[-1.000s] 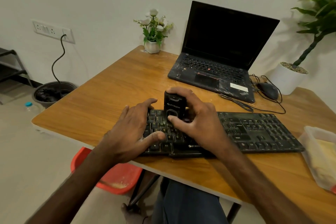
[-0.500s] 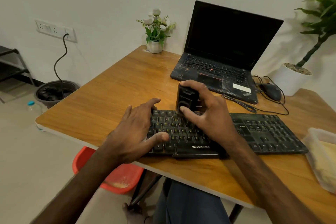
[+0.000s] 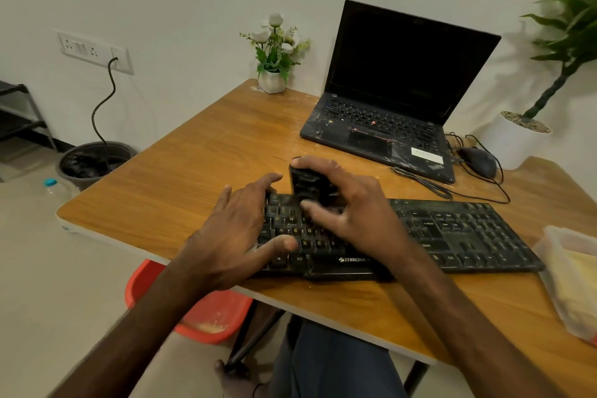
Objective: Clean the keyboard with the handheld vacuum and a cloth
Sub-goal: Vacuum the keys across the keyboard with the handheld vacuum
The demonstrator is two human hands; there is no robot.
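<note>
Right hand (image 3: 358, 213) clamped on handheld vacuum (image 3: 305, 182), now shifted to keyboard (image 3: 452, 233) far-left rows, upright. Left hand (image 3: 239, 229) still splayed flat, holding keyboard's left end on wooden table (image 3: 200, 178).

Beyond the grip an open laptop (image 3: 387, 113) stands; a mouse (image 3: 478, 161) lies right of it, flowers (image 3: 274, 55) left.

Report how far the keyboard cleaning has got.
Done: nothing looks finished; the keyboard shows pale specks on its right half. In hand: the right hand holds the handheld vacuum over the left keys while the left hand steadies that end. Left: the remaining keys and the cloth wipe; no cloth is clearly visible.
</note>
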